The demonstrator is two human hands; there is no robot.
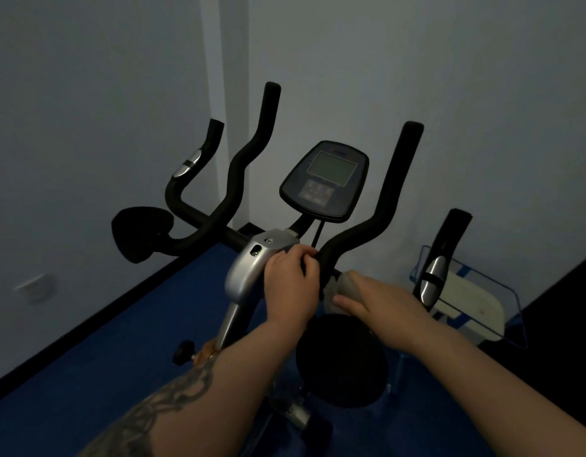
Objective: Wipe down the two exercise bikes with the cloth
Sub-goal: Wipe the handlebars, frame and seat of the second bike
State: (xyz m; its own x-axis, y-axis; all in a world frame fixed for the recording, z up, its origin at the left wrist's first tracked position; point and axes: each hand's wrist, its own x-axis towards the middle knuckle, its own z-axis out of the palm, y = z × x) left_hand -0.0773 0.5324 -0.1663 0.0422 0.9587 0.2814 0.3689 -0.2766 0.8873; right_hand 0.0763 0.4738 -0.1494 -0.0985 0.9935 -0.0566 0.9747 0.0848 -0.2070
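An exercise bike with a silver stem cover, black foam handlebars and a dark console stands in front of me. My left hand grips the centre of the handlebar beside the silver cover. My right hand holds a pale grey cloth wrapped against the right side of the bar. A black round pad sits below my hands. No other bike can be seen whole.
White walls meet in a corner just behind the bike. The floor is blue with a black skirting. A blue wire basket with a white object in it stands at the right, behind a handlebar end.
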